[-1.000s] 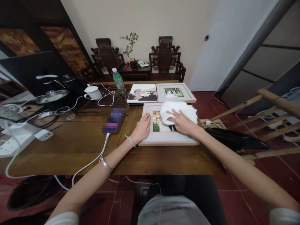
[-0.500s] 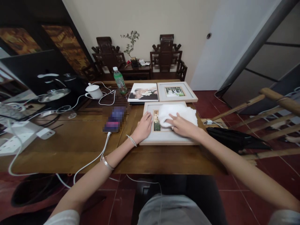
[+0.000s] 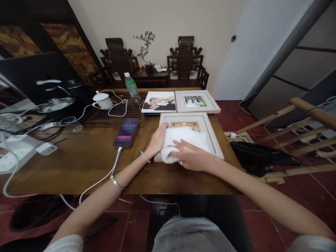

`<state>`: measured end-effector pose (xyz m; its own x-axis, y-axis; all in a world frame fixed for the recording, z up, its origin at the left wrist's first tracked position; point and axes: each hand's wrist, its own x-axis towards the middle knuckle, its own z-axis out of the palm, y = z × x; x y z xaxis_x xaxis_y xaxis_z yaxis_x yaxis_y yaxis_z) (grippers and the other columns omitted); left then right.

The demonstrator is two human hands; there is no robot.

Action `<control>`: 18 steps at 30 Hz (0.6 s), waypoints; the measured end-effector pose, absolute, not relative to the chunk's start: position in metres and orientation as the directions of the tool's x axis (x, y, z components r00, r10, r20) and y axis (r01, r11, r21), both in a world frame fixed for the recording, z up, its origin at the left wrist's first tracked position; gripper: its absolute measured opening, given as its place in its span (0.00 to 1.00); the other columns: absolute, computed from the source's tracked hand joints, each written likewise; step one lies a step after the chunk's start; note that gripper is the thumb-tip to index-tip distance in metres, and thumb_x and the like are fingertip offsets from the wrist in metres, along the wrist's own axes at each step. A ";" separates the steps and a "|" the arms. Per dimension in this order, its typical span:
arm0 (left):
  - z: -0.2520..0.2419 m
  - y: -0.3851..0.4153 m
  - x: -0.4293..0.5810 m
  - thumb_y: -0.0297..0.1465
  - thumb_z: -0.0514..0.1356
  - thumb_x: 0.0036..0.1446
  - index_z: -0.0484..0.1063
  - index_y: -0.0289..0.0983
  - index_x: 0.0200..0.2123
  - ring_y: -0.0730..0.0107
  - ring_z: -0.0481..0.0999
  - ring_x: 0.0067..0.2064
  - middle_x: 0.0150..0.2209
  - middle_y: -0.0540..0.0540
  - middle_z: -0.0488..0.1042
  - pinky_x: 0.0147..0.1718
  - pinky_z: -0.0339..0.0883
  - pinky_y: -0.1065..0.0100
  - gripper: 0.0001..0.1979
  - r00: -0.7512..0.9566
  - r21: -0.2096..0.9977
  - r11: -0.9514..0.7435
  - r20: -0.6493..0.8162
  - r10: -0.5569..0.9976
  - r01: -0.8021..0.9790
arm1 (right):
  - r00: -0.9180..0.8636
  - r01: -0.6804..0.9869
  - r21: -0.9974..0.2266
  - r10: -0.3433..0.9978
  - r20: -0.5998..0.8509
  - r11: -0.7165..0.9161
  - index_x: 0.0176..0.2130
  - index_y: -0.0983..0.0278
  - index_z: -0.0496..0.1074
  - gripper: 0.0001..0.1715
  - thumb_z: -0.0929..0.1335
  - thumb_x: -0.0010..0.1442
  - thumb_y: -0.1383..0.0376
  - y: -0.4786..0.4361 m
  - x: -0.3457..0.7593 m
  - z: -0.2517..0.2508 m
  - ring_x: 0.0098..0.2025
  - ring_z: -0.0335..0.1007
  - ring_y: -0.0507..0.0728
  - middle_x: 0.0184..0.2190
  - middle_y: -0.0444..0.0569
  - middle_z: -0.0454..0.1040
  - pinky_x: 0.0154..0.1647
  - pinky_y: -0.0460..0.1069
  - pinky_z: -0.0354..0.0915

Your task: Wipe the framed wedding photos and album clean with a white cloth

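Soft daylight fills the room, brightest on the pale wall (image 3: 183, 21) and door (image 3: 249, 52); the left side by the dark cabinet (image 3: 26, 70) is dim. Shadows on the bench (image 3: 78, 164) are faint, with a sheen on its wood. The white cloth (image 3: 183, 138) is nearly washed out. The wide lens bows the bench edge and tilts the pole (image 3: 286, 45). The phone (image 3: 125, 133) and one photo (image 3: 159, 102) are pixel-blurred.

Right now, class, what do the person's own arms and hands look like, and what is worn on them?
Both forearms are bare. The left hand has a thin pale bracelet at the wrist and a silver bangle higher up the forearm. The right hand wears a small ring on one finger. Short pale sleeves show at the upper arms.
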<state>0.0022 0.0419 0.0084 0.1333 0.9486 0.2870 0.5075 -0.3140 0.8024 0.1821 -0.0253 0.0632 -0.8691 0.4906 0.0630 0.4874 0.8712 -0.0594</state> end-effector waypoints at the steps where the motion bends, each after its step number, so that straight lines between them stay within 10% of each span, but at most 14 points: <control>1: 0.009 0.041 0.002 0.37 0.38 0.67 0.64 0.31 0.57 0.66 0.60 0.63 0.60 0.40 0.64 0.63 0.50 0.61 0.25 0.126 0.812 -0.308 0.284 0.951 0.496 | -0.869 0.489 -0.056 0.492 0.060 0.870 0.48 0.67 0.69 0.23 0.62 0.52 0.77 -0.013 0.179 0.061 0.55 0.61 0.64 0.51 0.59 0.69 0.54 0.59 0.57; 18: -0.014 0.042 -0.007 0.21 0.46 0.56 0.53 0.33 0.62 0.59 0.49 0.67 0.64 0.38 0.55 0.64 0.45 0.51 0.28 0.335 0.559 -0.507 0.386 0.860 0.657 | -0.662 0.747 0.160 0.745 0.081 0.646 0.43 0.68 0.73 0.22 0.60 0.52 0.78 0.084 0.212 0.069 0.41 0.69 0.62 0.40 0.60 0.74 0.41 0.52 0.57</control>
<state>-0.0070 0.0422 -0.0136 0.3350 0.8596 0.3859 0.6565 -0.5067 0.5588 0.2118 0.0836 0.0694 -0.6618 0.7452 0.0814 0.7467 0.6456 0.1600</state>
